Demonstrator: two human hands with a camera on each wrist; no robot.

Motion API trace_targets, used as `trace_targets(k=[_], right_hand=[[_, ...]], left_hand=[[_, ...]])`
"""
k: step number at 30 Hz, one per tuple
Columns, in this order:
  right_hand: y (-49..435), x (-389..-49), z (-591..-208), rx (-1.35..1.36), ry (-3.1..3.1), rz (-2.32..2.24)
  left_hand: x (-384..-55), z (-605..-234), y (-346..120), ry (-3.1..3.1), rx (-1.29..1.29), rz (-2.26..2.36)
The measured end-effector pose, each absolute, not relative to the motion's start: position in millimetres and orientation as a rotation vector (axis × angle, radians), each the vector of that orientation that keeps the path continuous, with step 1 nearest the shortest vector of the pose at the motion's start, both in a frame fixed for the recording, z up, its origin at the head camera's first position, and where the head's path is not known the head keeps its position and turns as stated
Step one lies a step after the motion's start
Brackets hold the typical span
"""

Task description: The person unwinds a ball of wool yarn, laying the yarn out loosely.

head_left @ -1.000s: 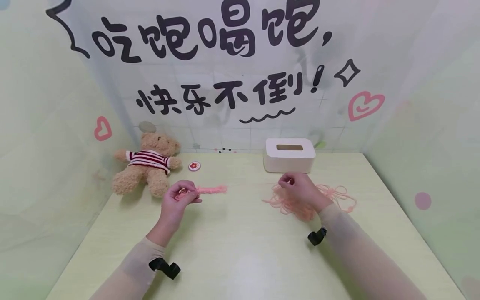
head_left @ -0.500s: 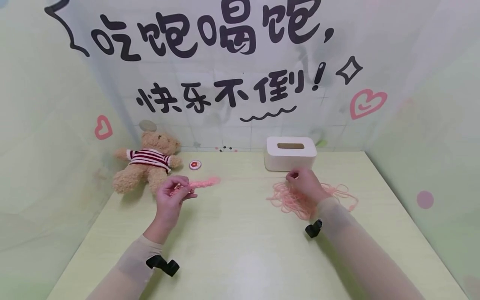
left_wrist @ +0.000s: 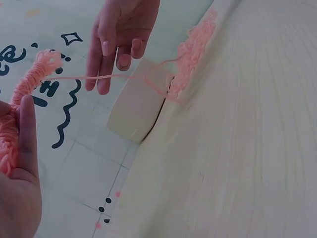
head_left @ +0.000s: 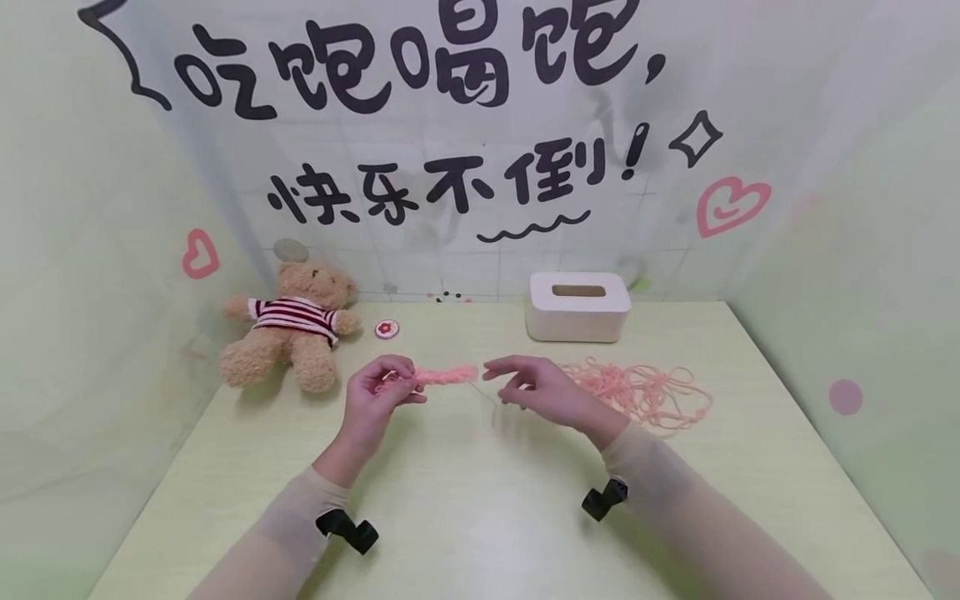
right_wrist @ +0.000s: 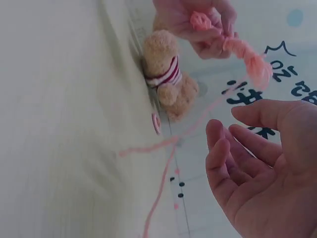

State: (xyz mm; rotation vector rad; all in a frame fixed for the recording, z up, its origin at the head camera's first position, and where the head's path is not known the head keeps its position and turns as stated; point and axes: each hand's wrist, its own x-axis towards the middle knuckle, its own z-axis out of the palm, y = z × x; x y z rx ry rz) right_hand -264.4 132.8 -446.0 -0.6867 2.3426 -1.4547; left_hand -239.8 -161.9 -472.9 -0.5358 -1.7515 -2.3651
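Observation:
My left hand (head_left: 378, 392) pinches a wound bundle of pink yarn (head_left: 447, 376) between thumb and fingers, above the table. The bundle's looped end sticks out to the right. From it a single yarn strand (left_wrist: 116, 76) runs toward the loose yarn pile (head_left: 652, 392) at the right. My right hand (head_left: 551, 392) hovers just right of the bundle with its fingers spread and loosely bent. In the right wrist view nothing lies between its thumb and fingers, and the strand hangs beyond them. Whether the strand touches the fingers, I cannot tell.
A teddy bear (head_left: 292, 325) in a striped shirt sits at the back left, with a small round flower badge (head_left: 387, 329) beside it. A white tissue box (head_left: 577, 308) stands at the back, behind the yarn pile. Printed sheets form the walls.
My right hand has come left from above the yarn pile and spread its fingers. The strand, stretched taut half a second ago, now hangs slack. My left hand has shifted slightly right with the bundle.

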Motion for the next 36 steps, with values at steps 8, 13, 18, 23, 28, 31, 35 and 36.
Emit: trace_targets(k=[8,13,18,23,28,31,35,36], right_hand=[[108.7,-250.3,-446.4,-0.598,2.258,-1.552],[108.7,-249.0,-448.0,-0.557,2.303,-1.633],[122.3,-246.4,-446.9,-0.513,2.382,-1.667],[144.3,-240.9,-443.5,-0.417,2.458,-1.67],[168.2,-234.5,-441.4,-0.357,2.517,-1.658],[179.3,-232.8,-441.2,-0.348,2.543,-1.659],[191.5,-231.4,-441.0,-0.346,2.571,-1.663],[194.6,-230.9,-441.0,-0.347,2.573,-1.67]], left_hand=[[-238.5,-472.2,-154.1,-1.785,-0.53,-2.377],[-239.7,-474.1,-152.9,-1.824,-0.59,-2.379],[-240.3,-475.3,-155.9,-1.829,-0.598,-2.343],[-242.0,-476.4,-161.4,-1.834,-0.563,-2.304],[-244.5,-479.4,-167.0,-1.912,-0.537,-2.256],[-245.7,-482.1,-169.7,-1.954,-0.506,-2.225],[-246.1,-485.3,-171.4,-1.955,-0.48,-2.219],[-246.2,-485.7,-171.5,-1.95,-0.48,-2.221]])
